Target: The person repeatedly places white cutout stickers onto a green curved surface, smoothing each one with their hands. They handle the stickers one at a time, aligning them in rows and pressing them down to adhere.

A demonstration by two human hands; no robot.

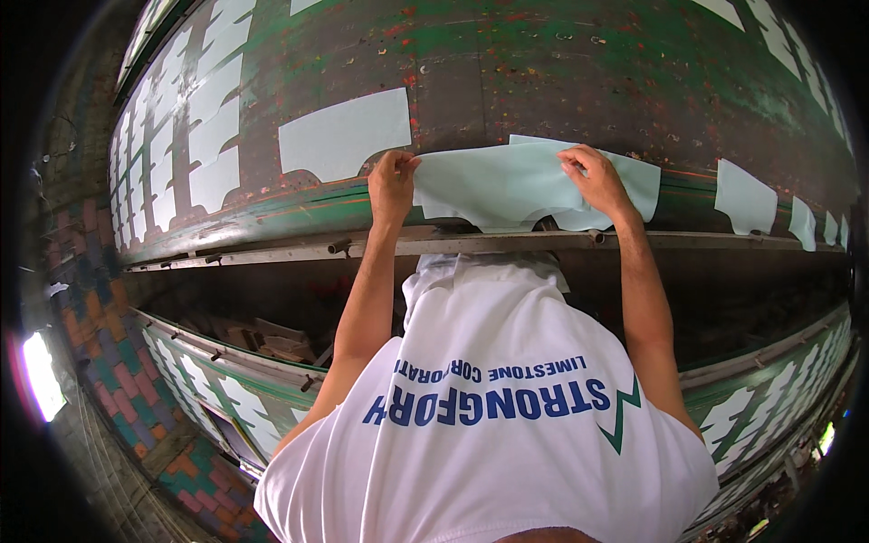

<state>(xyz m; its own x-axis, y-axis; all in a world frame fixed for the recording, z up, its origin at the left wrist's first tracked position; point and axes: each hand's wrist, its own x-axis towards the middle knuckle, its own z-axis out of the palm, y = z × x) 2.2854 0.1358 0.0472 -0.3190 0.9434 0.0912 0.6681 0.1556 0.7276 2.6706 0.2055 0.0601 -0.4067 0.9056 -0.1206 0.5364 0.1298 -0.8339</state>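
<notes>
My left hand is closed in a pinch at the left upper corner of a pale blue-green cut panel, which looks like thin cloth. With its fingertips pressed together, my right hand grips the same panel near its right upper part. The panel hangs slightly over the near edge of a long sloping table. Behind it and to the right, a second panel of the same colour shows, partly covered. To the left of my left hand lies another panel with a curved notch.
Rows of similar panels cover the table's left end; several more lie to the right. A metal rail with short pegs runs along the near edge. Behind me stands another table with panels. Coloured paving shows at left.
</notes>
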